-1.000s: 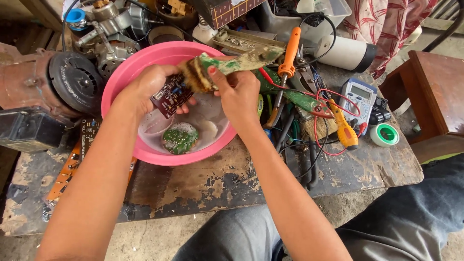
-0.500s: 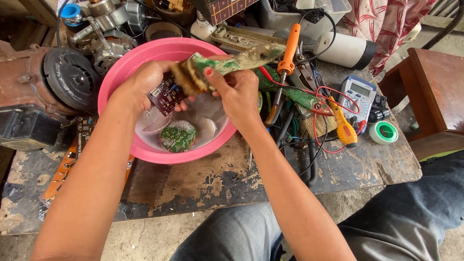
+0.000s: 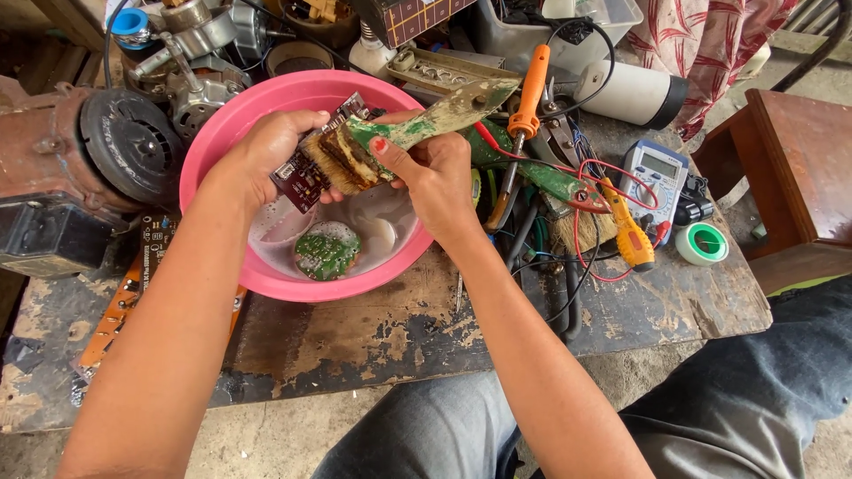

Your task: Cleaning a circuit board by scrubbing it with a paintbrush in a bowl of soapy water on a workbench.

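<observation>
Scrubbing mid-way: left hand (image 3: 266,151) grip pinching dark circuit board (image 3: 306,173), right hand (image 3: 435,177) grip clamping paintbrush (image 3: 417,124) over pink basin (image 3: 231,133), green board (image 3: 327,251) lying soaked inside

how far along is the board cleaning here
Done, it seems: a round green board already lies in the cloudy liquid in the pink basin. In hand: the left hand holds a dark red board over the basin while the right hand presses a paintbrush against it. Left: an orange board lies on the bench.
</observation>
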